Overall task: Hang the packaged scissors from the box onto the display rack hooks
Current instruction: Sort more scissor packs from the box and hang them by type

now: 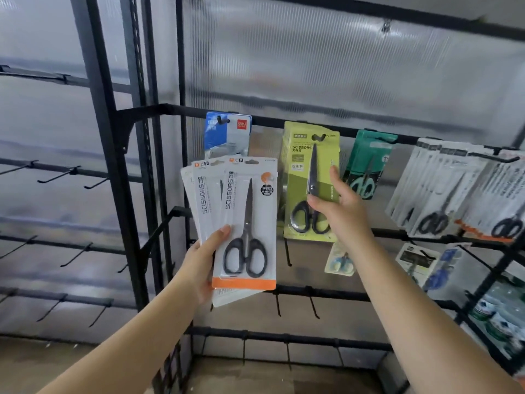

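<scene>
Left hand: the left hand (203, 268) holds a fanned stack of white scissors packs (244, 223), thumb pressed flat on the front pack, the other fingers hidden behind the cards.
White packs: three or so cards, overlapping, tilted a little; the front one has an orange band along its bottom edge and black-handled scissors, whose loops lie just right of the thumb tip.
Right hand: the right hand (339, 204) pinches the lower right part of a green scissors pack (311, 182), thumb on the front near the blade pivot, forefinger raised along the card's right edge.
Green pack: it hangs from a hook (319, 137) on the top rail of the display rack (181, 112) (its hang hole sits well above the fingertips), black handles just below and left of the thumb.
Left of the fingers: a blue-and-white pack (227, 135) hangs on a neighbouring hook, above the white packs.
Right of the fingers: a dark green pack (366, 163) hangs just beyond the forefinger, then rows of white packs (443, 191) further along.
Below the right hand: a small pale pack (339, 260) on a lower rail.
Far left: bare hooks (61, 177) on the next rack section.
</scene>
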Action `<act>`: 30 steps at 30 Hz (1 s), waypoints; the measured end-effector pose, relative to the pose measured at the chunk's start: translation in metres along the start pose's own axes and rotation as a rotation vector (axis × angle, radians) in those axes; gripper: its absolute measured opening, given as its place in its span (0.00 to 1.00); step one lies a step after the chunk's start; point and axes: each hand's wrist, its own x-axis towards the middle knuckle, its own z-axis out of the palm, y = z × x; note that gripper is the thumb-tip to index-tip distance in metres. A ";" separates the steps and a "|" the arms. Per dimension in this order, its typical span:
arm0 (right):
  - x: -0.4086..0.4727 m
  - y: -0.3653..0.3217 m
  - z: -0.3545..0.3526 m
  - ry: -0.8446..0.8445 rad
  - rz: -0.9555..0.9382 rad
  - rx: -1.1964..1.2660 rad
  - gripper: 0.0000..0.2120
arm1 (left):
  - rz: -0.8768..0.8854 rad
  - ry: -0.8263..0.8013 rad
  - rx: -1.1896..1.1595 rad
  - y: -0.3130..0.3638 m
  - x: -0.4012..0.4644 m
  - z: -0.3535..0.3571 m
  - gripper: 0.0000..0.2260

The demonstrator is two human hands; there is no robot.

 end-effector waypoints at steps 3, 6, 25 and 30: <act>0.011 0.002 0.008 -0.006 -0.008 -0.146 0.37 | -0.001 -0.009 -0.011 0.003 -0.001 -0.002 0.31; 0.013 0.007 0.014 0.016 0.029 -0.281 0.37 | 0.010 -0.009 -0.016 0.004 -0.001 -0.002 0.30; -0.059 0.021 0.070 -0.144 0.149 0.379 0.15 | 0.096 0.022 -0.050 0.000 0.001 0.007 0.28; -0.063 0.029 0.069 -0.108 0.160 0.405 0.18 | 0.108 0.106 -0.058 -0.003 -0.005 -0.010 0.30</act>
